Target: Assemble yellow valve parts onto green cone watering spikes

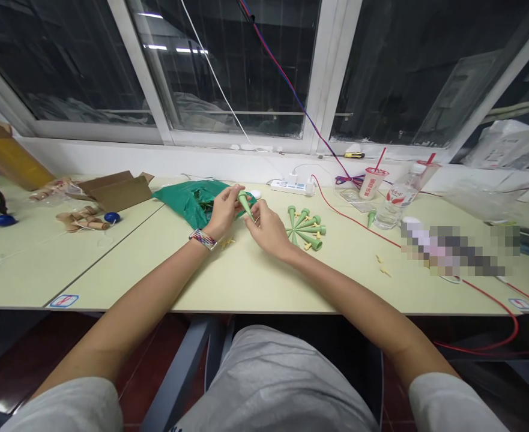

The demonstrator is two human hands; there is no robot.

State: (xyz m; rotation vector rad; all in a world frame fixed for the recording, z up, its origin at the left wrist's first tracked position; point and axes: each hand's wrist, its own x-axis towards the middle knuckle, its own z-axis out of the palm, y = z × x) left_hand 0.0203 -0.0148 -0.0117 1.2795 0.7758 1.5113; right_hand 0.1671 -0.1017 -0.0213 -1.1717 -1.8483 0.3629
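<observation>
Left hand: the left hand (223, 211) is raised off the desk and curled nearly closed, its fingertips pinching the wide end of a green plastic cone (245, 204). A woven bracelet (203, 239) circles the wrist.
Right hand: the right hand (268, 228) is half closed, thumb and forefinger at the cone's narrow end; whether it grips there, I cannot tell.
Cone: held between both hands, tilted, above the desk.
Surface: two butted pale green desks (291, 294) carry a green plastic bag (192, 203) just beyond the left hand, a power strip (291, 187), a cardboard box (115, 191) and a red cable (358, 225).
Room: dark windows (426, 72) run behind the desks.
Counts: one cone in hand; about seven green cones (304, 228) overlap in a fan beside the right hand, so the number is uncertain; one more green cone (371, 219) lies by a water bottle (394, 201); one cup with a red straw (373, 183); one blue cap (111, 217).
Blurred: a pixelated patch (453, 251) hides whatever lies at the right.
</observation>
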